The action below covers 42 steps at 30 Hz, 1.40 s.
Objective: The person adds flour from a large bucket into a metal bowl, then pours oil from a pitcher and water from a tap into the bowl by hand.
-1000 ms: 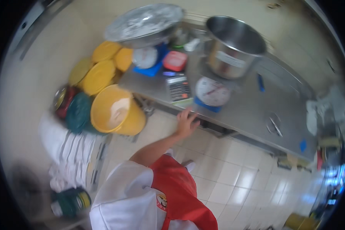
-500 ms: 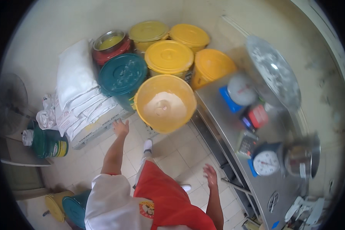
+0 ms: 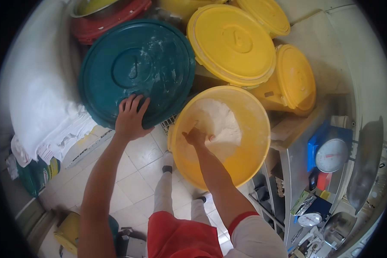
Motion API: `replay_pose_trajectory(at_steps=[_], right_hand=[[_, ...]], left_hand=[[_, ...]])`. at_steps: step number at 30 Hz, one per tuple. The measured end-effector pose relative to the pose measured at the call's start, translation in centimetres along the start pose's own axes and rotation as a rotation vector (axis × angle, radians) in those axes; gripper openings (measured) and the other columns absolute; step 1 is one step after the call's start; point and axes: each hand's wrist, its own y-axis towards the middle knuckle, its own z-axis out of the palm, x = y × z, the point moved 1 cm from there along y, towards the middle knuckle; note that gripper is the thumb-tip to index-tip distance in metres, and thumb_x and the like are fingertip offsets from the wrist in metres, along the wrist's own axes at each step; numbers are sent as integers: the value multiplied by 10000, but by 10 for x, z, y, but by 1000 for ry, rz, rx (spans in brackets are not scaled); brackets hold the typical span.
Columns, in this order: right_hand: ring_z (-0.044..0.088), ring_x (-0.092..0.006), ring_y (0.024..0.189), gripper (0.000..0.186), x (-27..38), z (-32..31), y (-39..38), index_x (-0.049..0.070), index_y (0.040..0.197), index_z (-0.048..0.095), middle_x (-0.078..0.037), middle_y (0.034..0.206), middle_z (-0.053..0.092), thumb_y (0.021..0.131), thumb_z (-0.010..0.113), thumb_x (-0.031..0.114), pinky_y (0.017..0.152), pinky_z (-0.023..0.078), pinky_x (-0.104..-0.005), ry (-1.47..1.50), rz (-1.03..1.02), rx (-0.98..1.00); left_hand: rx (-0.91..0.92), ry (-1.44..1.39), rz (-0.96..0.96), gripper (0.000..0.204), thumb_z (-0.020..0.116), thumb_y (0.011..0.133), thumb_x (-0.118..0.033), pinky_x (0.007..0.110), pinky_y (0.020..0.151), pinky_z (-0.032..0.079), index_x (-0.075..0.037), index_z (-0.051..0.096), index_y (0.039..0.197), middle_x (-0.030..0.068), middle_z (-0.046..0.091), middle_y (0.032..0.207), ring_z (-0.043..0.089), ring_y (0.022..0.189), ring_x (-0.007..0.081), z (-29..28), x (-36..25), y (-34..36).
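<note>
Along the right side runs a steel worktable (image 3: 296, 172), and opposite, at the left, bulky white sacks (image 3: 41, 94) lie stacked. Between them stands a dark green lidded bin (image 3: 116, 69), its top smeared with white. Just beside it, to the right and nearer the person, is an open yellow bucket (image 3: 251, 155) with pale powder (image 3: 230, 124) heaped inside. Behind the bucket are yellow lidded bins (image 3: 232, 43); a red lid (image 3: 109, 28) shows beyond the green bin, partly under a steel bowl (image 3: 79, 10). On the worktable sits a blue dial scale (image 3: 331, 155). The left hand (image 3: 133, 120) is open, fingers spread over the near edge of the green lid. The right hand (image 3: 195, 136) reaches down into the bucket, at the powder; whether it is closed on anything cannot be told. Close by its wrist is a small reddish object (image 3: 211, 138), too small to identify.
</note>
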Motion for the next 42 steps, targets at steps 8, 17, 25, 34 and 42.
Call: replay_pose_trajectory(at_steps=[8, 17, 25, 34, 42], right_hand=[[641, -293, 902, 539, -104, -77, -7, 76, 949, 697, -125, 935, 682, 788, 516, 557, 802, 447, -458, -208, 352, 94], [554, -324, 1057, 389, -72, 26, -3, 92, 927, 704, -135, 1008, 663, 775, 536, 409, 924, 300, -507, -78, 505, 133], [597, -303, 1002, 523, -52, 25, -12, 82, 972, 688, -142, 1046, 653, 802, 482, 531, 866, 332, -590, -87, 510, 131], [619, -333, 882, 384, -131, -11, -69, 35, 827, 700, -188, 832, 662, 693, 636, 389, 867, 368, -446, 212, 287, -157], [604, -198, 665, 214, -143, -6, -160, -32, 872, 654, -70, 723, 634, 719, 598, 108, 631, 466, -357, 1267, 350, -456]], left_hand=[[46, -61, -32, 829, 744, 586, -404, 514, 1039, 231, -156, 442, 1317, 123, 400, 1315, 317, 1280, 316, 11, 18, 4], [91, -62, 7, 846, 755, 560, -434, 531, 1010, 251, -176, 449, 1305, 101, 407, 1310, 335, 1275, 298, 14, 13, 10], [42, -14, 20, 850, 772, 532, -402, 513, 1010, 247, -130, 474, 1281, 129, 413, 1288, 359, 1242, 327, 13, 10, 12], [3, 40, 32, 856, 751, 592, -402, 512, 1042, 219, -119, 405, 1323, 130, 374, 1320, 296, 1279, 330, 2, -6, 7], [-9, 111, 30, 883, 734, 622, -435, 500, 1051, 216, -100, 366, 1351, 135, 363, 1339, 287, 1289, 326, -1, -15, -16]])
